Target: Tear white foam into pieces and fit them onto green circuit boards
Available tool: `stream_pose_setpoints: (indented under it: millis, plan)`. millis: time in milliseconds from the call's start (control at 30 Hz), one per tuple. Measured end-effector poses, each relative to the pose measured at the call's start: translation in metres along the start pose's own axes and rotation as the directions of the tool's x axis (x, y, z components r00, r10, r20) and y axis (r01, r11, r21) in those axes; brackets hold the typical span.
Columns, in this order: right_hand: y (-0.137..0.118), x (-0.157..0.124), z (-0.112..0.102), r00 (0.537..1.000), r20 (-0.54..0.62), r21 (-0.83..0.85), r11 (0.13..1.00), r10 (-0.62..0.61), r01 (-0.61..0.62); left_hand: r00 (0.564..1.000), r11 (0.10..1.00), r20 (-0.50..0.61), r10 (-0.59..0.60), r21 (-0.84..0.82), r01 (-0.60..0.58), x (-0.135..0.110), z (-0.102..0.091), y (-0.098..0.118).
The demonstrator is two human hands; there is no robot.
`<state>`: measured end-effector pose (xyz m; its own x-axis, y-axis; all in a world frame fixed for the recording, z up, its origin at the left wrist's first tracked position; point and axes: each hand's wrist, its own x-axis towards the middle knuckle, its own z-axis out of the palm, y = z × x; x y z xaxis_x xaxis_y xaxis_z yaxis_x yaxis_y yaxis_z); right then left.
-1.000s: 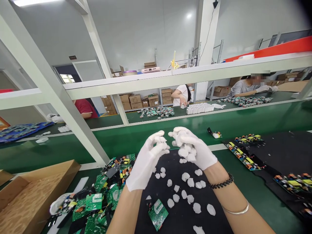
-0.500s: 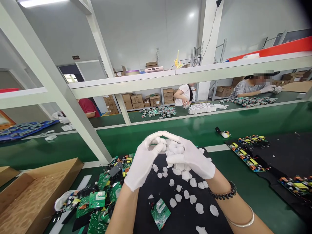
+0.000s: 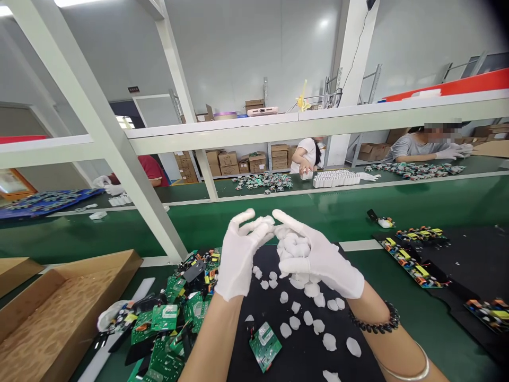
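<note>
The right hand (image 3: 322, 260), in a white glove, is cupped palm-up and half closed around a heap of small white pieces (image 3: 292, 245), with the thumb and forefinger spread above the heap. The left hand (image 3: 238, 254), also gloved, is curled, its fingertips brought together right at the edge of that heap and touching the right hand's fingers. White on white, I cannot tell whether it pinches a piece.

Both hands hover above a black mat (image 3: 302, 361), where more loose pieces (image 3: 307, 317) lie scattered just below the right wrist. A single green circuit board (image 3: 265, 340) rests on the mat near the left forearm. A dark bead bracelet (image 3: 376, 322) and a thin bangle (image 3: 409, 371) sit on the right forearm.

Left of the mat is a jumbled pile of green boards (image 3: 169, 323), and beyond it an open cardboard box (image 3: 59, 307). To the right, rows of populated boards (image 3: 411, 260) lie on another dark mat. A green conveyor belt (image 3: 278, 212) runs across behind the hands, under a white frame (image 3: 119, 154). Other people sit at work on the far side.
</note>
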<state>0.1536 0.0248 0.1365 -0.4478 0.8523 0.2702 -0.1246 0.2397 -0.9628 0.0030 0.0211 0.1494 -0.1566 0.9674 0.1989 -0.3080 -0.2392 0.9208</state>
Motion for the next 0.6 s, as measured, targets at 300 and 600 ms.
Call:
stream_pose_setpoints:
  millis: [300,600]
  plan:
    - [0.003,0.002,0.018,0.978,-0.103,-0.328,0.934,-0.183,0.141,0.999,0.999,-0.034,0.006,0.051,-0.005,0.001,0.004,-0.008]
    - [0.001,0.002,0.004,0.993,-0.088,-0.188,0.98,-0.081,0.063,0.994,0.991,0.065,-0.088,-0.1,0.095,0.019,-0.014,-0.019]
